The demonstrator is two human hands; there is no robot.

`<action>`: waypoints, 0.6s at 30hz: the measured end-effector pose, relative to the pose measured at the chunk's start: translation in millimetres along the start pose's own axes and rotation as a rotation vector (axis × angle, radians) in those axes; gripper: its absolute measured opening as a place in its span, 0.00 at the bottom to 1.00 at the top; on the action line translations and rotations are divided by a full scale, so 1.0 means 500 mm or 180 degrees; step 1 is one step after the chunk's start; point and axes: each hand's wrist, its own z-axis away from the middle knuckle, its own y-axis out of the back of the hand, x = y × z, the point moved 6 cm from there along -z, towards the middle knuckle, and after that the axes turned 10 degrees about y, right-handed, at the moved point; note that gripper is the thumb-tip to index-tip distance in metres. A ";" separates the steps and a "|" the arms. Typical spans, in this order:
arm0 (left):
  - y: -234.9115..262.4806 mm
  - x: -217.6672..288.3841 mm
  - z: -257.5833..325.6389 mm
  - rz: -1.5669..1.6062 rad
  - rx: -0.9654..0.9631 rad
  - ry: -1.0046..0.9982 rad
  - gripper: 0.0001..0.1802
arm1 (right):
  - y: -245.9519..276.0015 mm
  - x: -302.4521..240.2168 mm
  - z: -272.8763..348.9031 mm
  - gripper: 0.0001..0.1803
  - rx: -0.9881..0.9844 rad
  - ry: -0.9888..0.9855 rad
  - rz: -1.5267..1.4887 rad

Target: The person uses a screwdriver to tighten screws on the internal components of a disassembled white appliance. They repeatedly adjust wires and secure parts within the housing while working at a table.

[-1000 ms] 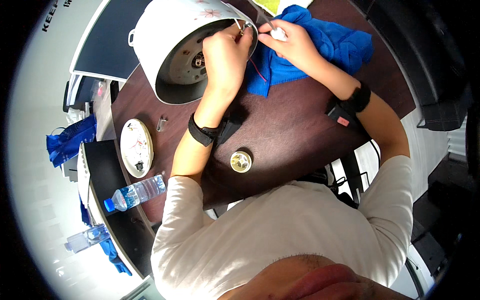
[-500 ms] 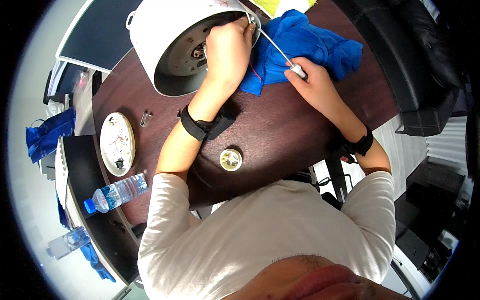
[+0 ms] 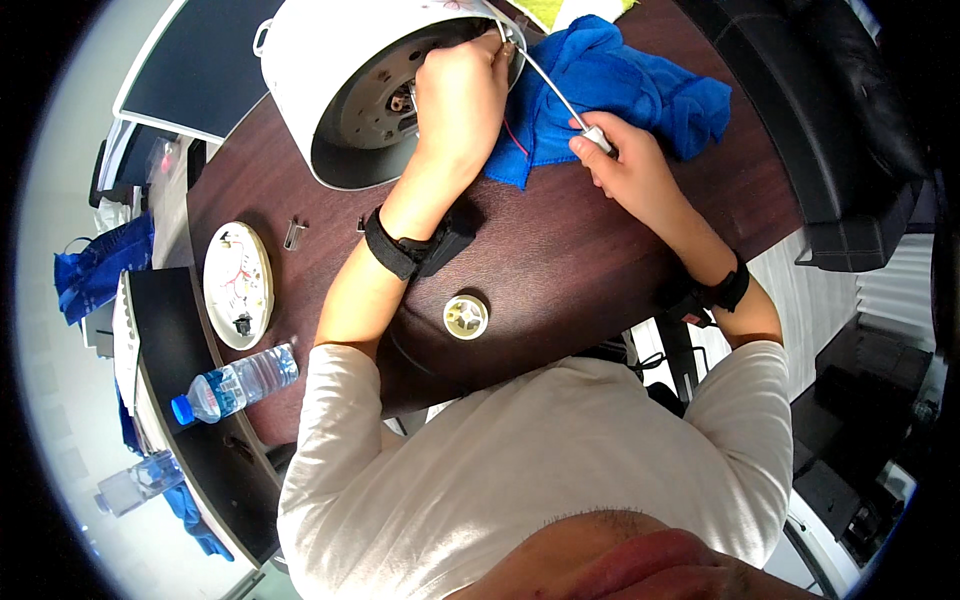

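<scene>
A white appliance shell [image 3: 325, 60], shaped like a rice cooker body, lies on its side at the far edge of the table, its open end facing me. My left hand [image 3: 462, 105] reaches across this opening. Its fingers are closed at the right rim, on something too hidden to make out. Gripped in my right hand [image 3: 635, 165] is a screwdriver [image 3: 556, 88] with a light handle. Its long shaft slants up and left to the rim, where the tip meets my left fingertips. A crumpled blue cloth [image 3: 640, 85] lies beneath the screwdriver, with a thin red wire [image 3: 514, 138] beside it.
Near me sits a small round cream-coloured part [image 3: 466, 317]. An oval white cover [image 3: 213, 290] with wires inside and a metal clip [image 3: 293, 234] lie to the left. A water bottle [image 3: 240, 384] rests on its side. Black chair [image 3: 860, 225] at right.
The whole view has shifted very slightly to the right. Both hands and the screwdriver keep almost the same place at the shell's rim.
</scene>
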 end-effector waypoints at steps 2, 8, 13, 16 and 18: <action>-0.002 0.000 0.000 -0.0035 -0.0024 0.0011 0.07 | -0.012 0.016 0.004 0.17 -0.0255 -0.0476 -0.0772; -0.006 0.001 0.000 -0.0406 0.0016 -0.0199 0.12 | -0.013 0.018 -0.001 0.17 -0.0255 -0.0308 -0.0624; -0.013 -0.006 -0.002 -0.0267 -0.0059 -0.0099 0.12 | -0.010 0.017 -0.006 0.16 -0.0369 -0.0372 -0.0887; -0.015 -0.008 -0.005 -0.0151 -0.0101 -0.0075 0.11 | -0.009 0.013 -0.007 0.18 -0.0566 -0.0489 -0.1207; -0.017 -0.008 -0.006 -0.0096 -0.0158 -0.0052 0.11 | -0.011 0.010 -0.006 0.20 -0.0635 -0.0605 -0.1445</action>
